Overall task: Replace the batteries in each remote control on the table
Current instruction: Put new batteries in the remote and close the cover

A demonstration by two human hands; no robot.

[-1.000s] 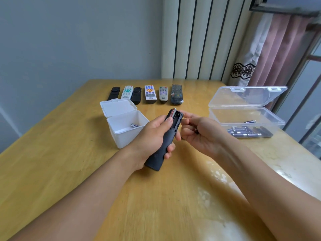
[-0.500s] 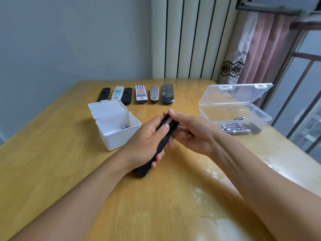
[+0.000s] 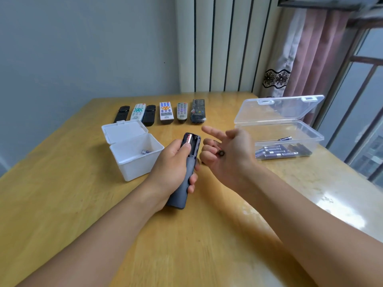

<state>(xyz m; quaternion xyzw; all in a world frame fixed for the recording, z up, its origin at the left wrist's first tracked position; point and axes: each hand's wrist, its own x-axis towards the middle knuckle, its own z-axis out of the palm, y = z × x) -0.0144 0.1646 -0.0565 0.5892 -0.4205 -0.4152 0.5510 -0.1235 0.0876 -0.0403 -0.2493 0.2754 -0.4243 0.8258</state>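
i'm looking down at the wooden table (image 3: 62,204), and over by the window there's the clear plastic box (image 3: 290,139) with its lid up, fresh batteries (image 3: 277,152) lying inside. the white box (image 3: 134,160) sits open left of centre, one used battery (image 3: 146,151) in it. a row of six remotes (image 3: 163,111) waits at the far edge. my left hand (image 3: 170,168) is wrapped around the black remote (image 3: 186,170), back cover off, thumb on a battery in the compartment (image 3: 190,139). my right hand (image 3: 226,156), just beside, has fingers curled over a small dark battery (image 3: 221,152), index finger straight.
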